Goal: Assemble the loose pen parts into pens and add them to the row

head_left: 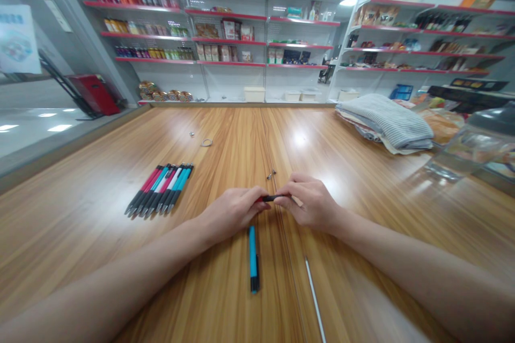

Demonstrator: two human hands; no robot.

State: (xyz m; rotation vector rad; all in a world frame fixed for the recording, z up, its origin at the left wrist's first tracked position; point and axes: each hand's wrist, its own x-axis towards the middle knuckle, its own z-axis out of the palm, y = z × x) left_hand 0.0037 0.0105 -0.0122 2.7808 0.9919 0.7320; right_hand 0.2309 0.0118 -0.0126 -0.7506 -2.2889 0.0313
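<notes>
Between my two hands is a pen with a black grip and a bit of red showing. My left hand pinches its red end, and the fingers of my right hand close on the black end. Much of the pen is hidden by my fingers. Below my left hand lies a blue pen barrel with a black clip end. A thin white ink refill lies below my right hand. Just beyond my hands are small metal pieces, perhaps pen tips or springs.
A row of several red, blue and white pens lies on the wooden table at left. Farther back are a small ring and a tiny metal bit. Folded cloths and a clear container stand at right, shelves behind.
</notes>
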